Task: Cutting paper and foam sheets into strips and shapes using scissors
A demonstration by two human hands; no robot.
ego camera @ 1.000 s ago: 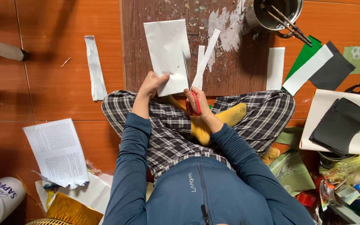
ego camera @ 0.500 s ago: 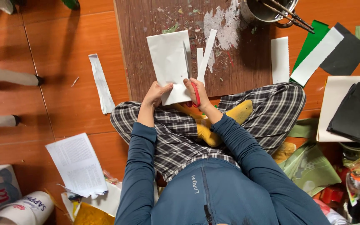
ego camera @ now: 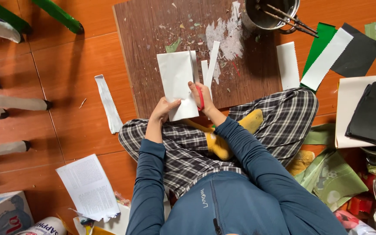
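My left hand (ego camera: 165, 109) grips the lower left edge of a white sheet of paper (ego camera: 177, 82), held up over a brown wooden board (ego camera: 153, 39). My right hand (ego camera: 200, 96) holds red-handled scissors (ego camera: 198, 87), with the blades running up the sheet's right edge. A narrow white strip (ego camera: 212, 61) hangs off that side, partly cut away from the sheet. I sit cross-legged in plaid trousers and yellow socks.
A metal pot (ego camera: 268, 13) with sticks stands at the board's far right. White, green and black paper pieces (ego camera: 327, 56) lie to the right. A scalloped white strip (ego camera: 109, 103) and a printed page (ego camera: 88, 187) lie on the wooden floor at left.
The view has shifted, so paper and hands sit lower and more central. The scissors have moved further up the sheet's right edge, and the cut strip stands out more.
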